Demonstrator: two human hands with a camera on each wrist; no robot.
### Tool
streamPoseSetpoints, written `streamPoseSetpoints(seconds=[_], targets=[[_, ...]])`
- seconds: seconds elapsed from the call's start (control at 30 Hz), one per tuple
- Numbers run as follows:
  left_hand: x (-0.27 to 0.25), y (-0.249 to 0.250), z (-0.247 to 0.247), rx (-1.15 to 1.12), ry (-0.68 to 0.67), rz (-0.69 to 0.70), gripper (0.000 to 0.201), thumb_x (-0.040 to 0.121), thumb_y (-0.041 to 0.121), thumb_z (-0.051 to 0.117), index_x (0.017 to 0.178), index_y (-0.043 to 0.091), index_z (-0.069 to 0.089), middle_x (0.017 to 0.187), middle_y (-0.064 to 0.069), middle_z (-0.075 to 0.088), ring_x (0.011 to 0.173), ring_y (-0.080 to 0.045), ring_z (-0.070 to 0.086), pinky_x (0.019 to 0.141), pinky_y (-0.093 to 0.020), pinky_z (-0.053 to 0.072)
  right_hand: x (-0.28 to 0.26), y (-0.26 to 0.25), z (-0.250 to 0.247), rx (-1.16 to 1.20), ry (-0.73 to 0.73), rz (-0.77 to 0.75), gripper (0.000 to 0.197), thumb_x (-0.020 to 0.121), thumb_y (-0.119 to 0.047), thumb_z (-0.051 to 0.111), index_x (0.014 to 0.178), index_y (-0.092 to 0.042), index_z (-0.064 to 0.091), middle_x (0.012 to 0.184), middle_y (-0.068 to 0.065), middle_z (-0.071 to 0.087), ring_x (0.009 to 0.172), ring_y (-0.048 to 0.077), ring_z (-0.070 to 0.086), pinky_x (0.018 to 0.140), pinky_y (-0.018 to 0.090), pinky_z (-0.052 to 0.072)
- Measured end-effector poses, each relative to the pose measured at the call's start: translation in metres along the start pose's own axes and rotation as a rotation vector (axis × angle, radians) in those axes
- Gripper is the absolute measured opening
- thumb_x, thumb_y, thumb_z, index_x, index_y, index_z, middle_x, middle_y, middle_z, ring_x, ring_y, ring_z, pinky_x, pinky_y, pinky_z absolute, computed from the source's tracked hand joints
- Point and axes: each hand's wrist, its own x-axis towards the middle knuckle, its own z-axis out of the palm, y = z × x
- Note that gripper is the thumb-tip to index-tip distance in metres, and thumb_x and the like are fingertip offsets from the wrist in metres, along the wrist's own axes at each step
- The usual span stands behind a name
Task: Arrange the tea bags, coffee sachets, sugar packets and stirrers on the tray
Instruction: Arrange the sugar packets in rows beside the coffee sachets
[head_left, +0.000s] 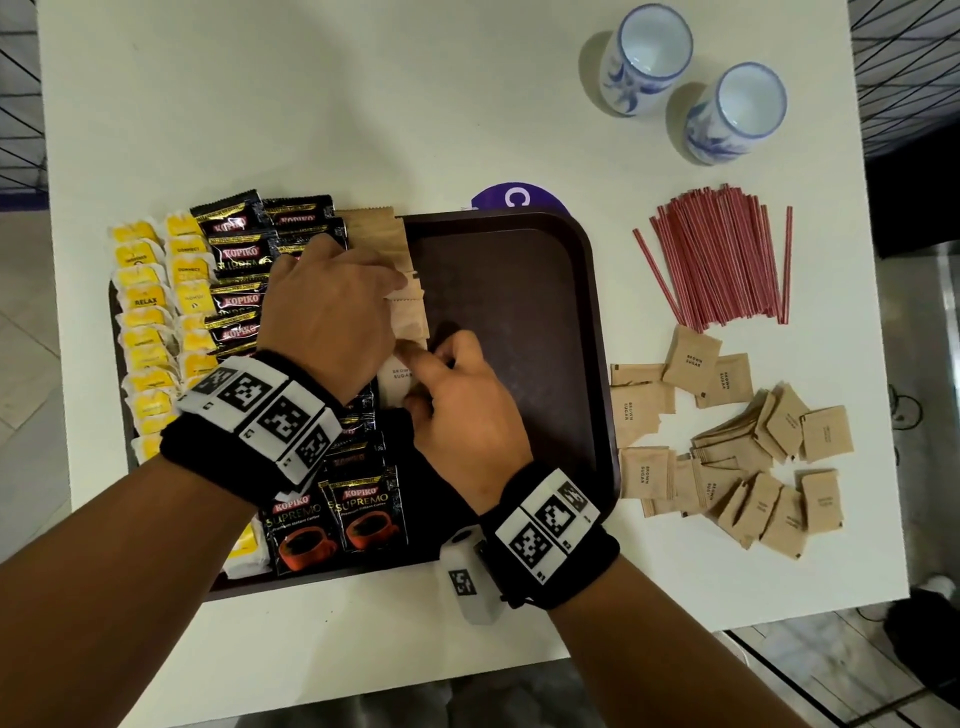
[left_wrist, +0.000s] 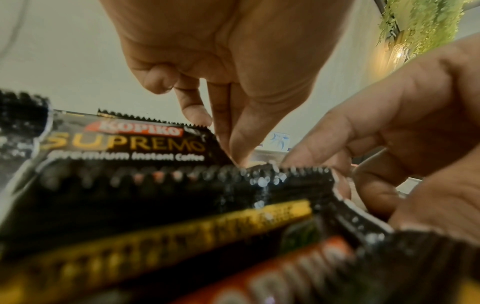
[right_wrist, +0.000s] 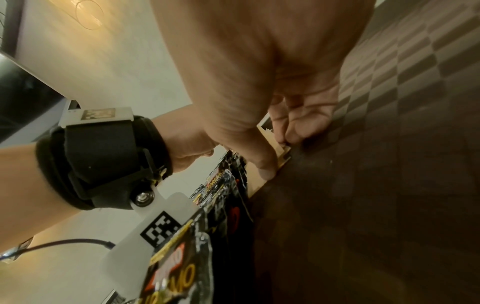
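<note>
A dark brown tray (head_left: 519, 312) holds two columns of yellow tea bags (head_left: 145, 301), black Kopiko coffee sachets (head_left: 363, 514) and a column of brown sugar packets (head_left: 384, 234). My left hand (head_left: 402, 286) reaches over the sachets, its straight fingers pressing down on the sugar column; the left wrist view shows these fingertips (left_wrist: 239, 156) behind a coffee sachet (left_wrist: 124, 148). My right hand (head_left: 415, 374) pinches one sugar packet (head_left: 395, 376) at the near end of that column. In the right wrist view the thumb (right_wrist: 267, 174) lies against the packet edges.
Loose sugar packets (head_left: 727, 457) lie on the white table right of the tray, with a pile of red stirrers (head_left: 727, 254) beyond them. Two blue-and-white cups (head_left: 649, 57) stand at the far right. A purple disc (head_left: 514, 200) shows behind the tray. The tray's right half is bare.
</note>
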Motion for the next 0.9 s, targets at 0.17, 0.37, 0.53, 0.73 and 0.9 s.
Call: streamPoseSetpoints(seconds=[0.17, 0.37, 0.53, 0.73, 0.9], targets=[[-0.002, 0.000, 0.000, 0.017, -0.002, -0.018, 0.024, 0.081, 0.015, 0.067, 0.102, 0.022, 0.075, 0.113, 0.005, 0.070, 0.102, -0.032, 0.053, 0.086, -0.050, 0.041, -0.010, -0.003, -0.010, 0.040, 0.000, 0.001, 0.055, 0.093, -0.020, 0.060, 0.145, -0.032, 0.047, 0.118, -0.001, 0.039, 0.094, 0.021, 0.056, 0.077, 0.041, 0.058], [0.000, 0.004, -0.001, -0.006, 0.030, -0.025, 0.023, 0.084, 0.021, 0.065, 0.106, 0.020, 0.073, 0.115, 0.001, 0.069, 0.104, -0.035, 0.054, 0.085, -0.053, 0.043, -0.036, 0.068, -0.094, -0.036, 0.431, 0.326, 0.043, 0.090, -0.031, 0.068, 0.131, -0.023, 0.059, 0.121, 0.003, 0.054, 0.092, 0.012, 0.059, 0.081, 0.020, 0.051], [-0.001, 0.009, 0.000, -0.053, 0.062, -0.036, 0.024, 0.086, 0.025, 0.060, 0.104, 0.019, 0.074, 0.111, 0.000, 0.069, 0.102, -0.035, 0.054, 0.084, -0.052, 0.045, -0.051, 0.129, -0.145, -0.100, 0.514, 0.730, 0.066, 0.083, -0.042, 0.074, 0.134, -0.006, 0.051, 0.127, 0.018, 0.050, 0.112, 0.038, 0.056, 0.085, 0.039, 0.046], [-0.002, 0.015, -0.003, -0.090, 0.043, -0.038, 0.035, 0.082, 0.035, 0.050, 0.103, 0.019, 0.074, 0.108, -0.001, 0.068, 0.098, -0.035, 0.054, 0.081, -0.053, 0.049, -0.048, 0.153, -0.142, -0.143, 0.436, 0.799, 0.069, 0.078, -0.033, 0.080, 0.131, -0.002, 0.048, 0.127, 0.024, 0.048, 0.117, 0.046, 0.052, 0.091, 0.052, 0.048], [-0.003, 0.019, -0.002, -0.116, 0.079, -0.028, 0.031, 0.081, 0.030, 0.054, 0.099, 0.017, 0.075, 0.104, -0.005, 0.068, 0.094, -0.037, 0.055, 0.078, -0.052, 0.050, -0.047, 0.157, -0.145, -0.143, 0.432, 0.787, 0.074, 0.071, -0.037, 0.086, 0.126, -0.001, 0.052, 0.125, 0.024, 0.050, 0.119, 0.044, 0.047, 0.092, 0.050, 0.044]])
